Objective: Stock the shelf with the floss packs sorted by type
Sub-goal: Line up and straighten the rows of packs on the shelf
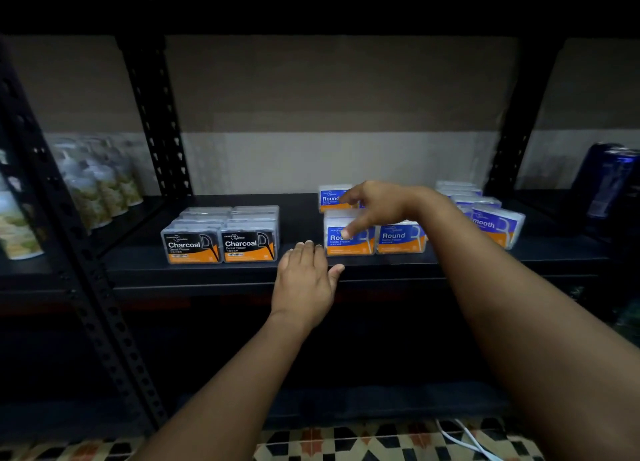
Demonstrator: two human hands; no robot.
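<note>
Now left hand (pixel 304 280) flat, fingers relaxed, on shelf front edge (pixel 381 270). Right hand (pixel 377 206) spread loosely over Round floss packs (pixel 400 239), gripping nothing.

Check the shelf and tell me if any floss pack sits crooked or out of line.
The Smooth pack at the front of the right-hand group is turned at an angle, not facing squarely forward like the Charcoal packs and the front Round packs. A rear Round pack stands apart behind the front row.
</note>
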